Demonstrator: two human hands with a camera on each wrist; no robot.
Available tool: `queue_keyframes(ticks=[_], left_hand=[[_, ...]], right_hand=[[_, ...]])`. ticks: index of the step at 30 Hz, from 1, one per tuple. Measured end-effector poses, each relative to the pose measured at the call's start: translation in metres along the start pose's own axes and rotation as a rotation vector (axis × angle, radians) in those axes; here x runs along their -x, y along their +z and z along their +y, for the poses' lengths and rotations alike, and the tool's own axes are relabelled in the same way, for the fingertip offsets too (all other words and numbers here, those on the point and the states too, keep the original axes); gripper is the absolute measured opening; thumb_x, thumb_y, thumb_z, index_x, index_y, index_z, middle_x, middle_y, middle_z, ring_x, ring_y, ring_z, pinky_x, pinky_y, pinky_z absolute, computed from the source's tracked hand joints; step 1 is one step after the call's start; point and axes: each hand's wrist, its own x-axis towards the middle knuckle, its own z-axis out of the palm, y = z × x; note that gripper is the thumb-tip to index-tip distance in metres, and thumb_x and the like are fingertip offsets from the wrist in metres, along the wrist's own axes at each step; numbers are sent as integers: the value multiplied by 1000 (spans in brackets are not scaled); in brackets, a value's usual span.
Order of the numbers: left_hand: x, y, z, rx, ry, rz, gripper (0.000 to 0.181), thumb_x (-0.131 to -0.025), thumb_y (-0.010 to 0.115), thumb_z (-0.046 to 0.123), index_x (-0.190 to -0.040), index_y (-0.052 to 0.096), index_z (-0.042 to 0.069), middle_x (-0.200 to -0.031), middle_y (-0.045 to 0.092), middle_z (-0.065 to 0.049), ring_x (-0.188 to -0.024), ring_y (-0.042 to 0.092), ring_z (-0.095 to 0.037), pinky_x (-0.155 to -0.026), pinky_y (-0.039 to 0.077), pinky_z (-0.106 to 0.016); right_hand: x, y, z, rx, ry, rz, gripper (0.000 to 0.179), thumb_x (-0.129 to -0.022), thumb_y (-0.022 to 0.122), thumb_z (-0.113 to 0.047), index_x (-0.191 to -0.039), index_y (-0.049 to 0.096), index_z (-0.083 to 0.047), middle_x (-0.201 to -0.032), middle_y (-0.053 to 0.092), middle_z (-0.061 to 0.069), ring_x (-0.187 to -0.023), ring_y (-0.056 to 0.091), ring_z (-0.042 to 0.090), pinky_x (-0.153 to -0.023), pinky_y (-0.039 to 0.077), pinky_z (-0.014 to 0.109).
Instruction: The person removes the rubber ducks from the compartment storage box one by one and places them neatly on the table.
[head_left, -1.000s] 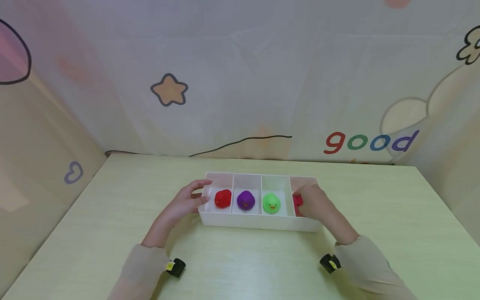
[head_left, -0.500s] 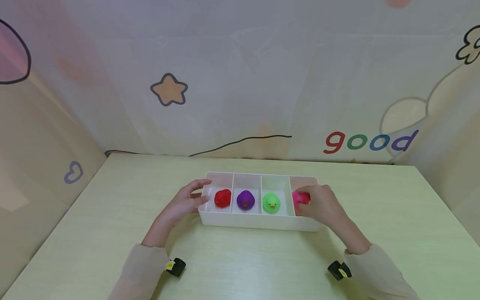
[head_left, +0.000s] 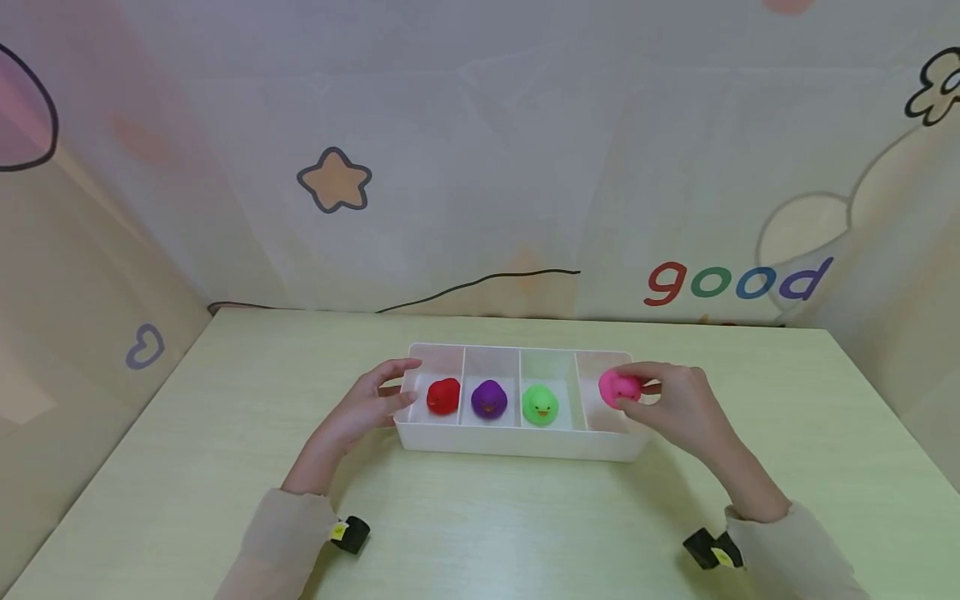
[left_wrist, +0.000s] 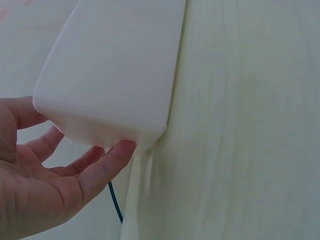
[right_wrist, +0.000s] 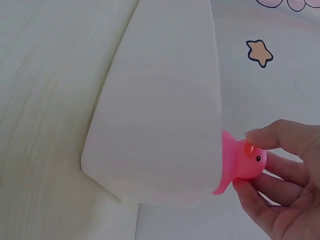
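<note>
A white divided box [head_left: 517, 442] stands on the table with toy ducks in its compartments. From the left come a red duck [head_left: 443, 396], a purple duck [head_left: 489, 400] and a green duck [head_left: 540, 405]. My left hand [head_left: 382, 396] holds the box's left end, its thumb [left_wrist: 117, 155] against the end wall and a finger at the far rim. Over the rightmost compartment, my right hand [head_left: 678, 404] pinches a pink rubber duck [head_left: 618, 388] by its head. In the right wrist view, the duck's body is partly hidden behind the box wall.
The pale wooden table [head_left: 480, 525] runs back to a printed cloth backdrop [head_left: 480, 192] with a star and coloured letters. Cloth also rises along both sides. A small black device [head_left: 350, 534] sits at the left cuff, and another black device [head_left: 712, 548] at the right.
My right hand has drawn the pink duck up from low in the rightmost compartment and moved right, turning so the duck shows more. The left hand keeps its place on the box.
</note>
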Motion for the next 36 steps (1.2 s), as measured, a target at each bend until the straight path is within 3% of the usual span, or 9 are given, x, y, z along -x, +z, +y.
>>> queue_keyframes(ticks=[8,13,16,21,36], left_hand=[[0,0,2,2,-7,6,48,-90,54,8,-135,40,12,-142,27,-18,-125,34,-41,-87,46,-49],[-1,1,1,1,-18,15,48,-89,55,8,-134,41,13,-141,29,-17,-125,35,-40,-87,47,-48],[0,0,0,-2,-17,14,48,-89,55,9,-135,41,13,-141,29,-17,-125,34,-40,-87,47,-48],[1,1,3,1,-6,6,49,-89,55,10,-136,40,12,-142,27,-18,-125,33,-41,-87,46,-50],[0,0,0,0,-9,6,49,-88,56,9,-135,41,14,-141,29,-16,-124,36,-39,-86,48,-47]], right_hand=[[11,-21,7,-15,30,58,32,-71,74,-3,-102,67,1,-92,68,15,-81,63,29,-62,50,16],[20,-33,14,-23,59,89,33,-71,75,-4,-103,67,0,-93,68,16,-80,64,31,-55,50,18],[24,-38,19,-27,72,93,33,-71,75,-5,-103,67,-1,-93,68,16,-77,64,19,-54,50,20],[32,-43,29,-51,114,65,35,-71,75,-7,-104,67,0,-96,67,17,-72,57,-7,-55,51,20],[45,-33,60,-176,212,-97,40,-72,75,-7,-107,63,7,-102,64,22,-77,62,5,-64,53,19]])
